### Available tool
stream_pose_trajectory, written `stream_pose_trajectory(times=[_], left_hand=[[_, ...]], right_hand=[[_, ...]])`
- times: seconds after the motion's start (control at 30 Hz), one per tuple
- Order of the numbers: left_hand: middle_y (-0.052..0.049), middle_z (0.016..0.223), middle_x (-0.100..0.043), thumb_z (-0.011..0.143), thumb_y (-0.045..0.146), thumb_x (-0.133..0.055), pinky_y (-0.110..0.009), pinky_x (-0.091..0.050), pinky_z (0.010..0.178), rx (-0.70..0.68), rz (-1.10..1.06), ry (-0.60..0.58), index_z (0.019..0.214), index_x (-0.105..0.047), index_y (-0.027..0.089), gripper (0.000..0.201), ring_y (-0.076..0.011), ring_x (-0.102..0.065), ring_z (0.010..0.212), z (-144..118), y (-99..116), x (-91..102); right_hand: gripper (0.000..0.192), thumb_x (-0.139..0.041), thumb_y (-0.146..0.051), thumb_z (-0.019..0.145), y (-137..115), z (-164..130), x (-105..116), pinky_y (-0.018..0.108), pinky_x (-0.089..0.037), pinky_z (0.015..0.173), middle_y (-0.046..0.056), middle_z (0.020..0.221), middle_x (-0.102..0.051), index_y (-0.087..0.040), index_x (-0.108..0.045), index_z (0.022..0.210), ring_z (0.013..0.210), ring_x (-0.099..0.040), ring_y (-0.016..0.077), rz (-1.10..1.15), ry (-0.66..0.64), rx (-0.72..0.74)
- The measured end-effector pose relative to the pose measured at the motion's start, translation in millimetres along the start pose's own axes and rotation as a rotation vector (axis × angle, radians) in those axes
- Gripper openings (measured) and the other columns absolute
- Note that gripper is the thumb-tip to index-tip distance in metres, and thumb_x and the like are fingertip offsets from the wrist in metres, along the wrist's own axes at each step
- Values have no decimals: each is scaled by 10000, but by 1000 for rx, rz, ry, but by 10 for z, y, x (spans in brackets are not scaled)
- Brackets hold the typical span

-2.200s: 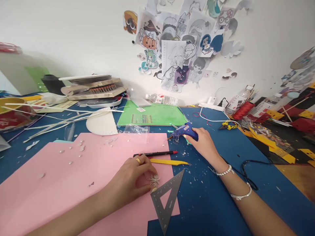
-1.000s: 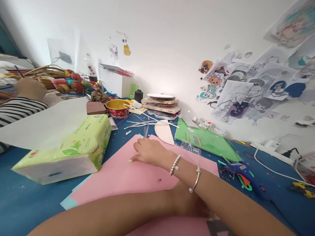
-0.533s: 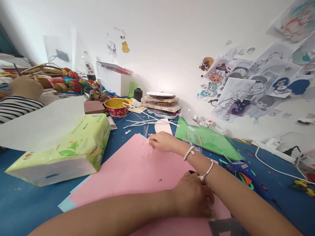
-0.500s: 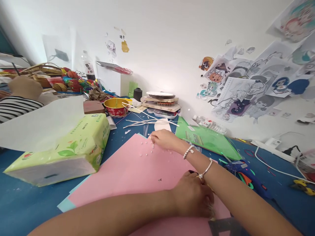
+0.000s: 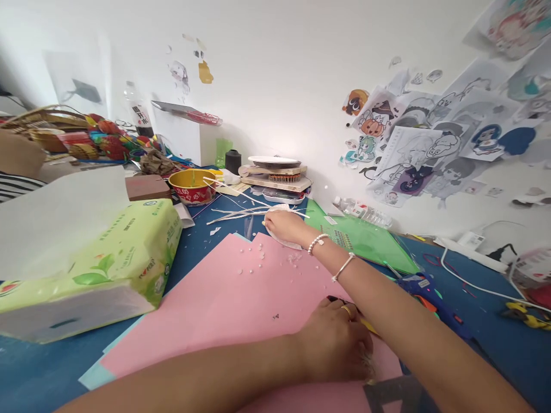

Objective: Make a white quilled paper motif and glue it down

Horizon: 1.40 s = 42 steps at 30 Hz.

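My right hand (image 5: 284, 226) reaches past the far edge of a pink sheet (image 5: 206, 298), over a rounded white paper piece (image 5: 286, 242). Its fingertips are pinched together, with a small pale bit at the tips that is too small to name. Several white pearl beads (image 5: 251, 258) lie on the pink sheet just nearer to me, beside a cluster of small clear beads (image 5: 294, 259). My left hand (image 5: 338, 341), with a ring on a finger, is curled shut low over the sheet's right side. Dark and yellow parts show around it, but what it grips is mostly hidden.
On the left stands a green tissue pack (image 5: 116, 252). Behind are a red and yellow bowl (image 5: 193, 186), white strips (image 5: 241, 213) and stacked boards (image 5: 275, 175). A green folder (image 5: 365, 238) and a blue glue gun (image 5: 434, 298) lie right. A person's striped sleeve (image 5: 17, 186) shows far left.
My right hand has moved away from the beads to the white paper piece, uncovering the clear beads. My left hand stays curled in place. The view has swung slightly right.
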<state>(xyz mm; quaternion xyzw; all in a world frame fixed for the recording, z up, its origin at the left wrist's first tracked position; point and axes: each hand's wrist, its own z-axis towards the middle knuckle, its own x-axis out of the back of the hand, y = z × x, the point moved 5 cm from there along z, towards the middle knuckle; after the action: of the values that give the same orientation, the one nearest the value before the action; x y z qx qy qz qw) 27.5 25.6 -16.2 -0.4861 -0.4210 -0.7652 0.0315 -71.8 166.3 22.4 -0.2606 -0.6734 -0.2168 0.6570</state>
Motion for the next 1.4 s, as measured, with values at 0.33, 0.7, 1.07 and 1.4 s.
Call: stream_pose_trajectory(times=[0.33,0.7,1.07,1.4], left_hand=[[-40,875,-549,597,322,-652,-318,-400,729,27,51,44,823,-614,218,251,-210,-511,796,-13,21,49],[-46,863,-545,615,263,-654,-314,-406,723,29,48,16,829,-619,203,226,-211,-509,801,-11,60,90],[-50,852,-543,647,220,-614,-316,-410,706,45,14,-2,823,-609,192,177,-206,-492,793,-2,84,109],[-52,831,-522,642,204,-594,-309,-414,683,34,-33,-34,806,-584,184,166,-200,-487,772,-6,100,171]], right_hand=[[262,-327,-209,858,463,-949,180,222,-364,581,15,714,-591,-164,-570,772,654,-530,120,-35,-51,-14],[174,-426,-189,794,740,-1583,-62,282,-371,669,90,871,-568,-153,-563,895,847,-503,206,-189,158,-200],[197,-363,-187,810,1133,-1848,620,249,-321,582,61,810,-569,-150,-545,874,708,-503,167,-213,452,-406],[212,-409,-283,805,1022,-2354,499,197,-298,464,-22,652,-595,-221,-537,963,515,-497,102,-55,300,-406]])
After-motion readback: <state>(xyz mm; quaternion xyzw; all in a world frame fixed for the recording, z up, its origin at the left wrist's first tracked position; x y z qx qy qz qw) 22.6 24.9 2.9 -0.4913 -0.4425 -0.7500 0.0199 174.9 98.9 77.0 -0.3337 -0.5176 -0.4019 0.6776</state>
